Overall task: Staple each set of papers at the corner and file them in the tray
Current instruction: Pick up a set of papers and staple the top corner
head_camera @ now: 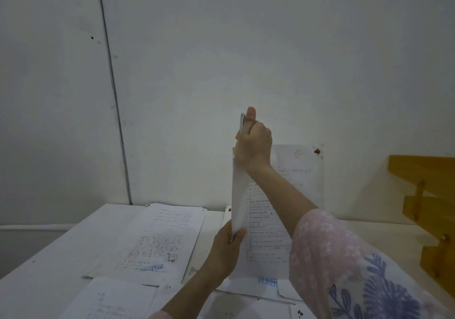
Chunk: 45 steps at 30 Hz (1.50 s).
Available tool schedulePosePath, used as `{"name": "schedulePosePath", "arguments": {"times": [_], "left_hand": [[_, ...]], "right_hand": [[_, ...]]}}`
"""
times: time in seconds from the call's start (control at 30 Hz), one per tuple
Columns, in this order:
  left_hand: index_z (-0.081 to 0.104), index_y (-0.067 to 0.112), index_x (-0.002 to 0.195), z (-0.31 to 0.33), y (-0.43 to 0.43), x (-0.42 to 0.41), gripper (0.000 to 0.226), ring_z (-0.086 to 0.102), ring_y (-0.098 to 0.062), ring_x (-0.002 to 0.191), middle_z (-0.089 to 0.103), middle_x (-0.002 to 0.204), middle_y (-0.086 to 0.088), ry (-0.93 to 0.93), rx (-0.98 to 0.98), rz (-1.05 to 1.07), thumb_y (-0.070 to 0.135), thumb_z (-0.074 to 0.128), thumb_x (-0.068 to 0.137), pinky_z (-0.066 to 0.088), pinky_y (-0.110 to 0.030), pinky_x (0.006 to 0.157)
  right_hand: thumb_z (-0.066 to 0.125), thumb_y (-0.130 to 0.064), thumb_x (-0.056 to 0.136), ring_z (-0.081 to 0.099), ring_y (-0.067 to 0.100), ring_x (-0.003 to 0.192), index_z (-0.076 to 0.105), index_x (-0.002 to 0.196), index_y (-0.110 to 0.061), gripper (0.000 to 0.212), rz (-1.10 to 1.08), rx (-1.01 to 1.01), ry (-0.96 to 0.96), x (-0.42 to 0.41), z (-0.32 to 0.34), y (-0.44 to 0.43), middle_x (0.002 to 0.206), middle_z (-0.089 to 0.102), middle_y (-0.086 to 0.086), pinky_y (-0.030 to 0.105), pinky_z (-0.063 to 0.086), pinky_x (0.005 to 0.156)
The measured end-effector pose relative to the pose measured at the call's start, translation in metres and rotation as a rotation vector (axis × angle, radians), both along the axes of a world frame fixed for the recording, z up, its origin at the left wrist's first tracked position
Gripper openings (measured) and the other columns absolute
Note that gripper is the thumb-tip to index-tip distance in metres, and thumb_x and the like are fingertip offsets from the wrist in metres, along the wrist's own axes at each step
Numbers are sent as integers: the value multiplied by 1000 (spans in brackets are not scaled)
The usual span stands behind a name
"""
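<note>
At the near edge of the table (61,252) a printed sheet (110,301) lies flat, cut off by the bottom of the frame. Just beyond it a loose stack (160,240) of printed pages lies spread at an angle, with a blue stamp near its lower edge. More sheets (261,288) lie flat under the arms to the right, one showing part of another blue stamp.

The left hand (227,247) rises from the bottom of the frame and pinches the lower left edge of a set (266,232) of papers, thumb in front and fingers behind. The set stands nearly upright over the table, printed side toward the camera, its left edge curled back so the white reverse shows along that side. Whether its bottom edge touches the sheets beneath cannot be told.

The right arm, in a pink sleeve (344,264) with a purple floral print, crosses in front of the set and reaches up to its top left corner. The right hand (253,143) is closed in a fist around a slim silver stapler (242,121), thumb pointing up beside it; only the metal top shows above the fingers. The hand covers the corner, so whether the stapler is biting the paper cannot be told.

At the right, well apart from the set, a wooden tray (428,200) with stacked tiers stands on the table. Behind everything is a plain white wall (221,47).
</note>
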<state>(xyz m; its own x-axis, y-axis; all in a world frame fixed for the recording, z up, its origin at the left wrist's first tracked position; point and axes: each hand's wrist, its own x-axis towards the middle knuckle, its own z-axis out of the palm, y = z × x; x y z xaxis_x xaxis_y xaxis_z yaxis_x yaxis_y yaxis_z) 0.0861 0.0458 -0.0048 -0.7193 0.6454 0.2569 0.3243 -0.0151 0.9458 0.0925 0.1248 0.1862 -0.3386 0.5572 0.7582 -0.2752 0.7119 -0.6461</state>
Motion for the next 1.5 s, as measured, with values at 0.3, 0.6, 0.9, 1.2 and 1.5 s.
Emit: {"name": "schedulePosePath", "arguments": {"times": [0.3, 0.6, 0.9, 1.2, 1.5], "left_hand": [[53, 26, 121, 1, 1, 0, 24, 62, -14, 104, 65, 113, 3, -19, -14, 3, 24, 41, 100, 52, -39, 93], [54, 26, 121, 0, 1, -1, 25, 63, -11, 103, 65, 113, 5, -31, -15, -15, 23, 41, 100, 53, -27, 86], [55, 34, 119, 0, -1, 0, 25, 65, -9, 102, 67, 113, 9, -41, 26, -49, 24, 43, 100, 54, -28, 85], [54, 23, 128, -1, 0, -4, 30, 61, -13, 112, 65, 120, 5, -7, 42, -63, 18, 45, 99, 50, -39, 97], [54, 22, 127, 0, 1, -1, 30, 63, -11, 107, 66, 118, 6, -31, 55, -62, 18, 45, 99, 53, -31, 90]], "right_hand": [[19, -35, 105, 39, 25, 47, 49, 57, -1, 66, 87, -38, 32, 6, 0, -1, 52, 43, 14, 42, 38, 49], [20, -44, 103, 56, 25, 44, 54, 63, 0, 68, 148, -62, -13, 10, 8, 6, 49, 54, 4, 30, 45, 47], [20, -48, 102, 54, 17, 37, 52, 66, -6, 64, 156, -208, 159, 61, 38, 31, 47, 53, 5, 27, 47, 40], [29, -45, 101, 47, 15, 54, 51, 75, -9, 50, 131, 504, -760, 129, -89, 53, 62, 53, 2, 35, 45, 58], [30, -54, 96, 51, 18, 52, 54, 87, -21, 42, -64, 976, -1039, 162, -222, 50, 63, 53, -2, 25, 10, 46]]}}
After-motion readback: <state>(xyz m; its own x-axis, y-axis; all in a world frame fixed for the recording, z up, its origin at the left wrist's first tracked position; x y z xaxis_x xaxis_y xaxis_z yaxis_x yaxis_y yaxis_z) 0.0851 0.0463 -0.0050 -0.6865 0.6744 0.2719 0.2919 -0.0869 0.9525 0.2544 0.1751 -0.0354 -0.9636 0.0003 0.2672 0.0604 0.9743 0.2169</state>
